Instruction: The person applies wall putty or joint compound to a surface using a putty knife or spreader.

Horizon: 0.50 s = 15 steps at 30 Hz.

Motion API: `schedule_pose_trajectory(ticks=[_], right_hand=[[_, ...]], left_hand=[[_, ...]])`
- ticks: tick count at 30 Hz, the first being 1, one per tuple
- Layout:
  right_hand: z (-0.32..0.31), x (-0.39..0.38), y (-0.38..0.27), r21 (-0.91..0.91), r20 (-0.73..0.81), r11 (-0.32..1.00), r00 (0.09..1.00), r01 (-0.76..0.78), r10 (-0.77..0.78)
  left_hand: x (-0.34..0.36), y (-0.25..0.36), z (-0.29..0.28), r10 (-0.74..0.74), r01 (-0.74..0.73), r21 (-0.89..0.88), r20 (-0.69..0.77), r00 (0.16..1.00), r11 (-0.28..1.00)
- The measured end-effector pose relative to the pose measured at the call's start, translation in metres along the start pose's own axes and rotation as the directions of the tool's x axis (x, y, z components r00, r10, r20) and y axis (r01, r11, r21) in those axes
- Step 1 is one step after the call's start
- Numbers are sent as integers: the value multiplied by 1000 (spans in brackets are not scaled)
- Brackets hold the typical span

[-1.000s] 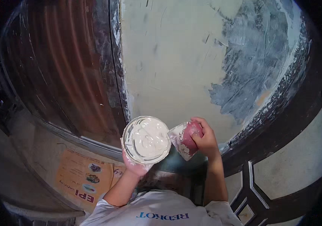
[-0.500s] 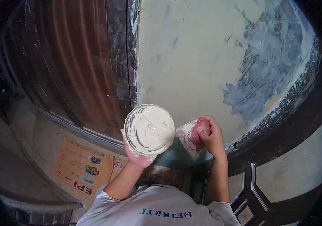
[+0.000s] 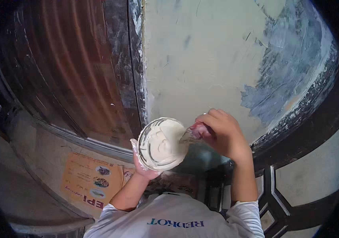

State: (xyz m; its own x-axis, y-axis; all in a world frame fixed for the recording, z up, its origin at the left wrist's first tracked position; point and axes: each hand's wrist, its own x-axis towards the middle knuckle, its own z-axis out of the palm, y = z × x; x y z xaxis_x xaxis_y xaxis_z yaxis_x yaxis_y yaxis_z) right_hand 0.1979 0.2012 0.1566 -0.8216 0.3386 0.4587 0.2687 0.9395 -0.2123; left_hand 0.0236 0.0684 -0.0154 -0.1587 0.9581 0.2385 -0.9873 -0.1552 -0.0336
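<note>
Wall (image 3: 205, 59) with a cream coat fills the upper middle, and a streaky blue-grey patch (image 3: 292, 59) covers its right side. To the left stands a glossy reddish-brown panel (image 3: 66, 59) with a dark, white-smeared edge strip (image 3: 120, 51) beside the wall. Dark framing (image 3: 312, 154) curves along the right, with pale panels (image 3: 312, 176) set in it. The person's white shirt (image 3: 177, 210), printed with blue lettering, spans the lower edge. An orange printed sheet (image 3: 72, 174) lies at lower left, showing small food pictures. Near the middle, in front of the wall's lower part, is a round dish (image 3: 149, 163) of creamy white paste (image 3: 163, 144). The right hand (image 3: 227, 129) has its fingers curled round a red-handled scraper. The left hand (image 3: 143, 168), smeared with paste, supports the dish from below and the side, its fingers mostly hidden. The scraper (image 3: 199, 130) tilts toward the dish, its blade at the right rim; whether it touches the paste is unclear.
</note>
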Motion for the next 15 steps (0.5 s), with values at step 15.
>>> schedule_pose_trajectory(ticks=[15], right_hand=[[155,-94,83,751,-50,556,810,-355,585]], left_hand=[[-9,38,-26,-73,64,-47,-203,976,997]])
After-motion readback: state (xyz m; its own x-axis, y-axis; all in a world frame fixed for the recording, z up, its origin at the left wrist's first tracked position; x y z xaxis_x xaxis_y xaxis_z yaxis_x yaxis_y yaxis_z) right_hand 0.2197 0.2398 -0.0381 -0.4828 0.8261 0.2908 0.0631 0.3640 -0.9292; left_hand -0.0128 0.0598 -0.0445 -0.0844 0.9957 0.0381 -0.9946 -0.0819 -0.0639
